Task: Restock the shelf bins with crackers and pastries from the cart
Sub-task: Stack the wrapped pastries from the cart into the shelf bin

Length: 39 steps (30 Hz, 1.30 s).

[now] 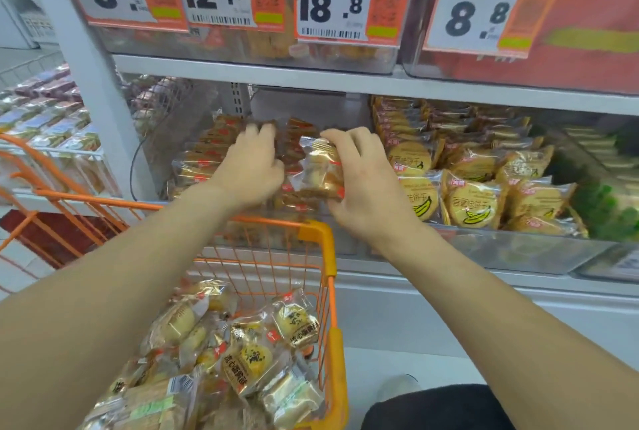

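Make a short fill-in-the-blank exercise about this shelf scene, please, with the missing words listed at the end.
1. The cart is coloured ____.
2. The right hand grips a wrapped ____.
3. The price tag straight above both hands reads ____.
4. The packets right of the hands show a drawn ____.
5. The left hand lies on the packs in the bin.

Missing words: orange; pastry; 18.8; banana
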Motion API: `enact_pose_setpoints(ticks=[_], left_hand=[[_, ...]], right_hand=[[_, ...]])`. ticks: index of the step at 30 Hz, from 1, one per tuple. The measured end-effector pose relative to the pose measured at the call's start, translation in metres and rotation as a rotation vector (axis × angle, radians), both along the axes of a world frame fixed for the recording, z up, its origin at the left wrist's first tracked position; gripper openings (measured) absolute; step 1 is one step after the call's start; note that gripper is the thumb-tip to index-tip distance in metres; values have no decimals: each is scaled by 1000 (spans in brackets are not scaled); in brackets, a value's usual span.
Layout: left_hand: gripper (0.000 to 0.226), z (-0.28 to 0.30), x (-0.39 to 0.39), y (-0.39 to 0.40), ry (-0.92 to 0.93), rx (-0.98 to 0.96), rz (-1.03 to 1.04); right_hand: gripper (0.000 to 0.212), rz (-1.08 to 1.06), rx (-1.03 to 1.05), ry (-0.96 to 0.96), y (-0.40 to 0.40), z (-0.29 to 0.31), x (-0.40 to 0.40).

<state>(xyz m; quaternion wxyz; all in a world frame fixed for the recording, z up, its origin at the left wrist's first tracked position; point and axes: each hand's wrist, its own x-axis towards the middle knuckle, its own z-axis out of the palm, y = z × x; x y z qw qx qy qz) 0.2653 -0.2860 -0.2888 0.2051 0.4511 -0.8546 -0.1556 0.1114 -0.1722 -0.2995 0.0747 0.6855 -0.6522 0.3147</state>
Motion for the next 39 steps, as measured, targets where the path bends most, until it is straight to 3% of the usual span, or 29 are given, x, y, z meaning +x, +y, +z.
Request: enact_pose_setpoints(ticks=[3,9,17,21,32,33,37,39], left_hand=[[47,-10,-32,-15,-156,-28,-12],[58,-42,-51,-37,-467,-36,-151],[56,-55,-38,-45,-404,-50,-173],[58,-59,-37,-50,-404,-51,-182],[60,-60,-39,-52,-403,-6,-154],[60,-60,-39,-52,-402,-1,-155],[59,-59,-39,-52,-401,5,-158],[59,-58,-39,-52,-400,7,-157]], right_hand=[[73,-113,54,142,-5,2,-2],[59,-327,362,378,-17,8,5],[34,-378,595,421,-53,27,12],[50,-386,773,311,-88,28,9],[35,-417,655,265,-146,0,-19],[41,-413,698,285,-147,1,-19],[112,-352,853,346,-149,5,-20],[111,-301,787,372,-150,2,-24]])
